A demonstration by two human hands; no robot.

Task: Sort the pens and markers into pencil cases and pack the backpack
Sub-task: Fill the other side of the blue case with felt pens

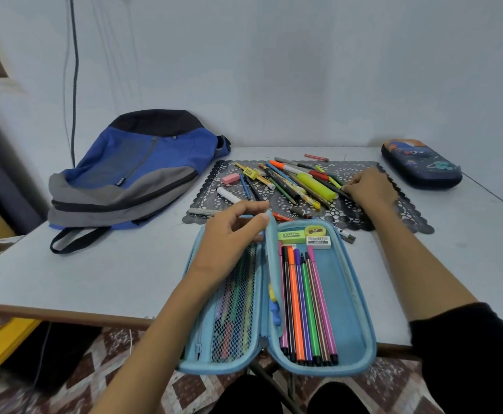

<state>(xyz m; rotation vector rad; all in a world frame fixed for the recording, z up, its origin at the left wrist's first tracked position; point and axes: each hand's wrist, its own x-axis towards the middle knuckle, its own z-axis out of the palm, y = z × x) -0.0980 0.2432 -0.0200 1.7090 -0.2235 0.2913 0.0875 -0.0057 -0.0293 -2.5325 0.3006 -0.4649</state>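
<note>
The blue case (354,294) lies open at the near edge of the table (95,273), with felt pens (307,303) lined up in its right half. The left hand (229,237) pinches the far end of the case's divider (272,264) between thumb and forefinger. The right hand (369,189) rests on the mat (360,216), its fingers curled at the right end of the loose pens (298,180); whether they grip one cannot be told. The backpack (130,171) lies far left and the dark case (421,164) far right.

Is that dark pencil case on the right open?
No, the dark case lies closed on the table, with neither hand touching it.
</note>
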